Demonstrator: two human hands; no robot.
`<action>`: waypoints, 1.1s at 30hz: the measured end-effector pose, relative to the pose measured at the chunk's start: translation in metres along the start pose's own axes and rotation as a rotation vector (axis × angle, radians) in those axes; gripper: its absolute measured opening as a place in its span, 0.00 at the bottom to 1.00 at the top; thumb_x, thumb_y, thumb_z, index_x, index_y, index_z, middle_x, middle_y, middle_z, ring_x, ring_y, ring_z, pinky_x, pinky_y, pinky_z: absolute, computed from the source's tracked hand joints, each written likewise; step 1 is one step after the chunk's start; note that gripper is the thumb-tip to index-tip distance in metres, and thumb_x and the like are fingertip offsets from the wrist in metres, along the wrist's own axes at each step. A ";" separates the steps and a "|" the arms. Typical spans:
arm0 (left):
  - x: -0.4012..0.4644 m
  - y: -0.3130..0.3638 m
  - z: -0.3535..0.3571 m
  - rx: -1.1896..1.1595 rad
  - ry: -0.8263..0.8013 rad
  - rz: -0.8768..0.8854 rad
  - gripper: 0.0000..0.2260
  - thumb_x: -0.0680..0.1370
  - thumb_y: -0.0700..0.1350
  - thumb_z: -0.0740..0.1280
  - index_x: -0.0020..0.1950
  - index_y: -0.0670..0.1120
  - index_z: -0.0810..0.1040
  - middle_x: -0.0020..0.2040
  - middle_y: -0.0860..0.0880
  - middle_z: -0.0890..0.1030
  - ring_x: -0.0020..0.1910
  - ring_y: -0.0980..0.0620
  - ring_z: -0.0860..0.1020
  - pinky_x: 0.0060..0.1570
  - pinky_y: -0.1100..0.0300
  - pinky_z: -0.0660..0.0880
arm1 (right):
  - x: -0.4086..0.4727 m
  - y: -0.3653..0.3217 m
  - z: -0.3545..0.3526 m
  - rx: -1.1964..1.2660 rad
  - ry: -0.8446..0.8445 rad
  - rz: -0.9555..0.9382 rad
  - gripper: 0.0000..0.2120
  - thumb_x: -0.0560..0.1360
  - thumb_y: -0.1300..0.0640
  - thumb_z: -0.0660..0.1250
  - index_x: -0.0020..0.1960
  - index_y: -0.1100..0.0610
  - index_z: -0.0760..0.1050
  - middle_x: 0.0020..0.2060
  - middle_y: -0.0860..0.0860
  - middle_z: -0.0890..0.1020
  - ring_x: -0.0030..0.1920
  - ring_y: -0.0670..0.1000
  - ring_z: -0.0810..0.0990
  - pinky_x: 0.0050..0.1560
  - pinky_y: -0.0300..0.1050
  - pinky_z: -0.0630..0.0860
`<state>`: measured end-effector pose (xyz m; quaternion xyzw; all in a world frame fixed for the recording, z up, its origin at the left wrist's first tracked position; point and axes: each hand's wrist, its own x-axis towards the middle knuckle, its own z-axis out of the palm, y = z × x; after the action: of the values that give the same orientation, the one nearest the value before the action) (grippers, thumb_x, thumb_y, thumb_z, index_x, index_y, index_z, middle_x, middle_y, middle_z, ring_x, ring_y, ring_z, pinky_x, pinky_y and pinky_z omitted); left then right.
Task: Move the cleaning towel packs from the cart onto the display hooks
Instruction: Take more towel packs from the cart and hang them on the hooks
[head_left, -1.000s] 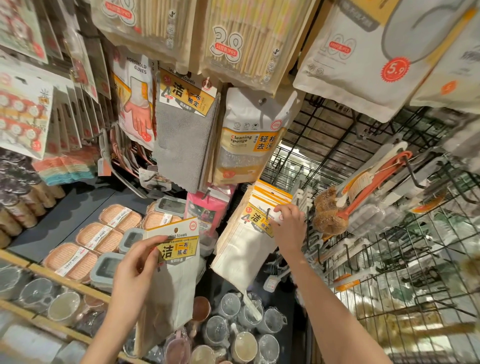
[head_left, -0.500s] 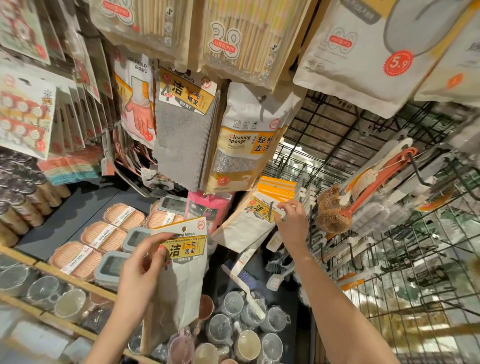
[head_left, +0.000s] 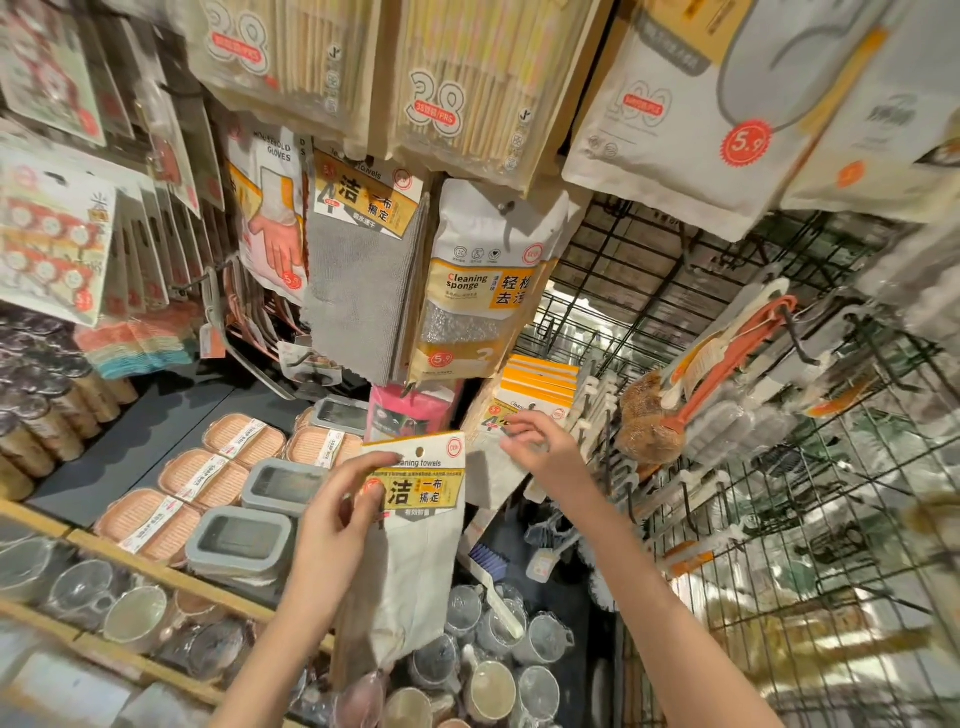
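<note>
A cream cleaning towel pack (head_left: 410, 525) is pinched at its yellow header card by the left hand (head_left: 337, 525), thumb on the printed face and fingers behind, and is held upright at about 6 o'clock in the view, in front of the shelf of soap boxes (head_left: 171, 478). The punched hole at the top of the card is free of any hook.

The change lies with the right hand (head_left: 540, 447). 1 second ago it was pressed against the row of hung towel packs (head_left: 535, 400) at about 3 o'clock of the held pack, and half a second ago it was lifting their lower ends outward. Now it is drawn back from them, fingers spread and relaxed, nothing gripped, while the hung packs are settled against the wire grid (head_left: 779, 467) again. In the same interval the held pack is carried up and to the right, nearer to that row.

It is judged that the hook is readied and that the free hand is being brought across to help with the header card. The next move calls for the hole to be lined up with the hook tip, which is hidden behind the hung packs. The cart is not in view.
</note>
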<state>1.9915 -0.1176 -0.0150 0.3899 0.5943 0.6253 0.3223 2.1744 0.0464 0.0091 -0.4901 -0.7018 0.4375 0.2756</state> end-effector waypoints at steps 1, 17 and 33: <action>0.000 0.000 0.002 -0.016 -0.009 0.000 0.19 0.79 0.35 0.62 0.51 0.62 0.79 0.55 0.59 0.80 0.53 0.55 0.79 0.53 0.52 0.77 | -0.005 -0.007 0.003 0.030 -0.063 -0.008 0.11 0.74 0.60 0.69 0.55 0.51 0.75 0.49 0.45 0.78 0.51 0.46 0.77 0.58 0.42 0.75; -0.011 0.006 0.011 -0.054 -0.019 -0.018 0.20 0.78 0.38 0.64 0.59 0.65 0.73 0.55 0.47 0.79 0.51 0.57 0.80 0.52 0.56 0.77 | -0.034 -0.019 0.014 0.163 -0.260 -0.071 0.12 0.71 0.72 0.68 0.48 0.58 0.76 0.42 0.50 0.79 0.39 0.40 0.81 0.40 0.35 0.77; -0.007 0.001 -0.010 0.159 0.013 -0.012 0.15 0.79 0.43 0.65 0.47 0.66 0.77 0.43 0.56 0.82 0.41 0.47 0.78 0.42 0.53 0.73 | 0.000 0.024 -0.012 0.152 0.156 0.069 0.11 0.72 0.72 0.66 0.46 0.57 0.76 0.42 0.46 0.79 0.42 0.46 0.79 0.39 0.38 0.78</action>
<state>1.9865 -0.1284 -0.0143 0.4068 0.6465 0.5766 0.2900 2.1948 0.0534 -0.0064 -0.5241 -0.6258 0.4593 0.3504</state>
